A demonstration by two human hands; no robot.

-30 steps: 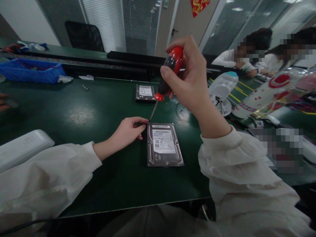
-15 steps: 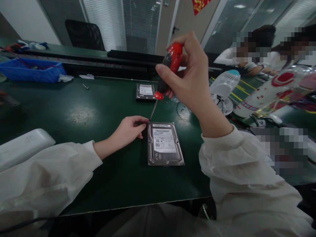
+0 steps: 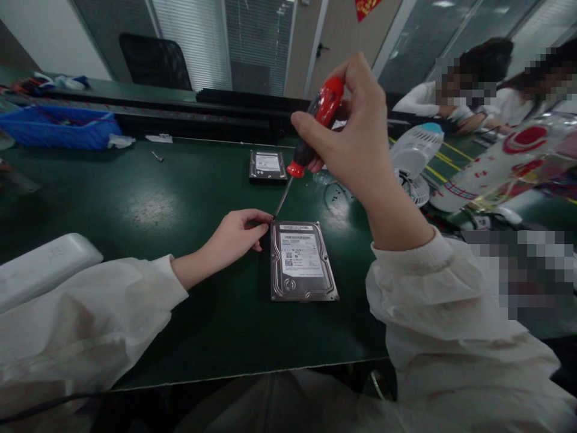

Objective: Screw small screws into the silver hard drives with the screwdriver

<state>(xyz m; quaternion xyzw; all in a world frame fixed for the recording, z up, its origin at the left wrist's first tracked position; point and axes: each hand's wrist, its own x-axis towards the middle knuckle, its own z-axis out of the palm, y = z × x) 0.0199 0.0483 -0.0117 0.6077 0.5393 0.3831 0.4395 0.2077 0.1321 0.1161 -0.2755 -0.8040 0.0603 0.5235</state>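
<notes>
A silver hard drive (image 3: 304, 287) with a white label lies flat on the green work table. My right hand (image 3: 360, 135) is closed round a screwdriver (image 3: 327, 102) with a red and black handle, above the drive. Its shaft slants down and left, and the tip meets the drive's far left corner. Beside that corner is my left hand (image 3: 237, 234), its thumb and forefinger pinched close to the tip. Whatever lies between those fingertips is too small to make out.
A second hard drive (image 3: 267, 167) sits farther back. Several small dark pieces (image 3: 336, 193) lie right of it. A blue bin (image 3: 63, 135) stands back left, a white case (image 3: 54, 264) by my left sleeve. To the right are a white fan (image 3: 417, 150), a patterned bottle (image 3: 487, 168) and two people.
The screwdriver handle has tipped slightly to the right with my right hand, while its tip stays at the drive's corner. My left hand keeps its pinch there. The whole view has shifted a little.
</notes>
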